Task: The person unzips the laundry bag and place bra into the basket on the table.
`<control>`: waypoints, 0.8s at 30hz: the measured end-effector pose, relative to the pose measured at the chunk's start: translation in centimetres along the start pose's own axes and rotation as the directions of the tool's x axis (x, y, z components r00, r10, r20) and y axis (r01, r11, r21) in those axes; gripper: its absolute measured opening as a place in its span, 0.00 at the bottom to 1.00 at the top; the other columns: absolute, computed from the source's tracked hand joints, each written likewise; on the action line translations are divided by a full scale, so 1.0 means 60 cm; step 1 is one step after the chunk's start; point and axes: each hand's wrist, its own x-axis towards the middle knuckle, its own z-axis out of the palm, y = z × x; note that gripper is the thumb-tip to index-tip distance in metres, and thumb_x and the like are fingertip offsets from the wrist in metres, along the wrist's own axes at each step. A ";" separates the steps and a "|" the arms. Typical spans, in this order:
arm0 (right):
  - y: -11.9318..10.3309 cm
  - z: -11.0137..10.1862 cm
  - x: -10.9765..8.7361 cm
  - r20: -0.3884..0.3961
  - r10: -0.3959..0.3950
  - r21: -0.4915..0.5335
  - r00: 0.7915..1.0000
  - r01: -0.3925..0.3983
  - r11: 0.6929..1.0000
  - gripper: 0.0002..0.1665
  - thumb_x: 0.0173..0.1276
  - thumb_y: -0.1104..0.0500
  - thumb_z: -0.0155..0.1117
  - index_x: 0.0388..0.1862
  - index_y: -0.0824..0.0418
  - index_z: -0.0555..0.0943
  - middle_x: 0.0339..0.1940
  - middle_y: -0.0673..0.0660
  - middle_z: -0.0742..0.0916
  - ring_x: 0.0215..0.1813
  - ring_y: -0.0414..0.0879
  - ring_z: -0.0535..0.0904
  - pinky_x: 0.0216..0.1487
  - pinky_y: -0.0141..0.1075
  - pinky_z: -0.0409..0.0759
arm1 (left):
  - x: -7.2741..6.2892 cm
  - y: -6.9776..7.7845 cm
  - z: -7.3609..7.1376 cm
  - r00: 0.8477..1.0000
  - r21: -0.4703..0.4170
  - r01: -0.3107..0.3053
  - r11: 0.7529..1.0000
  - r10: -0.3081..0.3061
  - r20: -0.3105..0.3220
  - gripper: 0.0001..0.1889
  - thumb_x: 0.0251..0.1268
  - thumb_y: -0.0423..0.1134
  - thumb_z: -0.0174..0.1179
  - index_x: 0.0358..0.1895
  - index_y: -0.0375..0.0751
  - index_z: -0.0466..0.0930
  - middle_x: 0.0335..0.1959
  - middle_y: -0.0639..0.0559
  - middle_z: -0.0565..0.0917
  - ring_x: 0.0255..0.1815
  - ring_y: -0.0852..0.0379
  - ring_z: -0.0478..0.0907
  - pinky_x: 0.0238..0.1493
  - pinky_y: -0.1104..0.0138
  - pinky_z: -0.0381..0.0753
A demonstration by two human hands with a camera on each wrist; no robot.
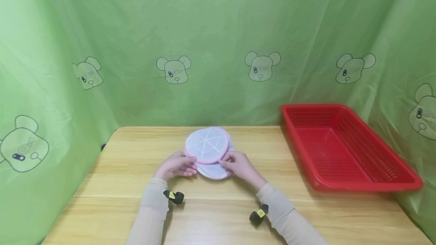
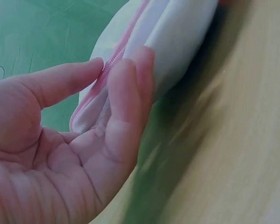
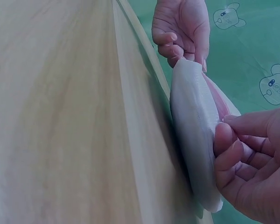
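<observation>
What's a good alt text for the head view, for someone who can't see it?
A person's left hand and right hand grip a round pale pouch at a wooden table, the right pinching at its pink zipper. A red perforated basket sits to the right, with a green curtain printed with cartoon animal heads behind.

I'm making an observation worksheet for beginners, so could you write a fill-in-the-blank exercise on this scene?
1. The zipper on the round pouch is coloured ____.
2. The zipper pull is pinched by the ____ hand.
3. The basket to the right of the pouch is coloured ____.
4. The curtain behind the table is coloured ____.

Missing words: pink; right; red; green.
</observation>
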 end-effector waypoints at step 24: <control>-0.002 0.012 -0.004 -0.004 -0.005 0.022 1.000 0.005 1.000 0.06 0.63 0.62 0.67 0.31 0.63 0.80 0.18 0.52 0.80 0.18 0.41 0.74 0.18 0.27 0.74 | 0.009 0.001 0.014 0.994 -0.031 -0.089 0.996 0.087 -0.066 0.18 0.65 0.34 0.60 0.53 0.26 0.70 0.33 0.45 0.84 0.33 0.55 0.85 0.45 0.62 0.88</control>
